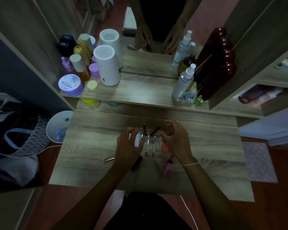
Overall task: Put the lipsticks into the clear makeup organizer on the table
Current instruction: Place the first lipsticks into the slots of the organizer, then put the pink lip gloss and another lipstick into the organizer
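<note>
Two dark red lipsticks (150, 130) stand tilted in the far cells of the organizer (152, 143), which sits mid-table (96, 135), between the hands; more tubes lie loose on the wood near it.

The table is a broad slab of grey wood-grain laminate, flat and matte, so a round tube left on its side could roll. The organizer is a small clear box split by thin walls into square cells. It looks like hard acrylic: rigid, light and smooth, likely to slide or tip if pushed from one side, so steadying it by its outer walls seems wise.

The left hand (130, 146) cups the organizer's left side, with a white round object (138, 139) beside its fingers; whether it grips that or the box, I cannot tell. The right hand (176, 138) curls open-fingered at the right wall, thumb and fingers spread, holding nothing that I can see.

The loose pieces are slim, stiff and light, probably plastic or metal, slick enough to slip from a loose pinch. A pink tube (168, 166) with a tapered end lies right of centre, a black tube (136, 163) under the left wrist, a metallic one (109, 159) further left. Each is best pinched mid-barrel and dropped in upright.
</note>
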### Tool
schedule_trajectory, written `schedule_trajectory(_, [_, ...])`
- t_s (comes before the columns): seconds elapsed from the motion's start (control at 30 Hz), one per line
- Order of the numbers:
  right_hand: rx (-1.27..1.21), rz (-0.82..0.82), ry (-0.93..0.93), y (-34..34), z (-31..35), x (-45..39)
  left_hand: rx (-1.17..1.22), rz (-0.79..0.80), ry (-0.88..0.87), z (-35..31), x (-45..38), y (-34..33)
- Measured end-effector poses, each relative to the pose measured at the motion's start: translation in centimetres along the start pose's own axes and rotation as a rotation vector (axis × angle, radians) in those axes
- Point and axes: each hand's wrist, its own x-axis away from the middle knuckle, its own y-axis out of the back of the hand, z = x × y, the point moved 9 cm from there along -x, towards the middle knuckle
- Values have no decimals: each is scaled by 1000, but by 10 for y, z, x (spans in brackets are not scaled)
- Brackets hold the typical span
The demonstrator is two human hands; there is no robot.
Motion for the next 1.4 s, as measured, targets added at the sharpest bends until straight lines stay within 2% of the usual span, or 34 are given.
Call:
schedule_trajectory(0.13, [4, -43, 4, 7, 3, 9, 12, 29, -41, 1, 17, -2])
schedule_trajectory(0.4, [-43, -96, -109, 15, -10, 42, -8, 143, -140, 2, 52, -19])
schedule_trajectory(0.57, [-79, -232, -153, 29, -23, 69, -37, 183, -130, 12, 64, -22])
schedule_trajectory(0.73, [-128, -331, -292, 30, -56, 96, 12, 153, -108, 28, 73, -10])
schedule_trajectory(0.97, [-120, -200, -594, -8, -105, 114, -287, 281, 57, 79, 68, -10])
schedule_trajectory(1.17, [-24, -65, -633, -35, -105, 113, -345, 348, 63, 84, 61, -15])
schedule_trajectory(1.4, [56, -42, -602, -47, -93, 120, -375, 407, 8, 85, 60, -20])
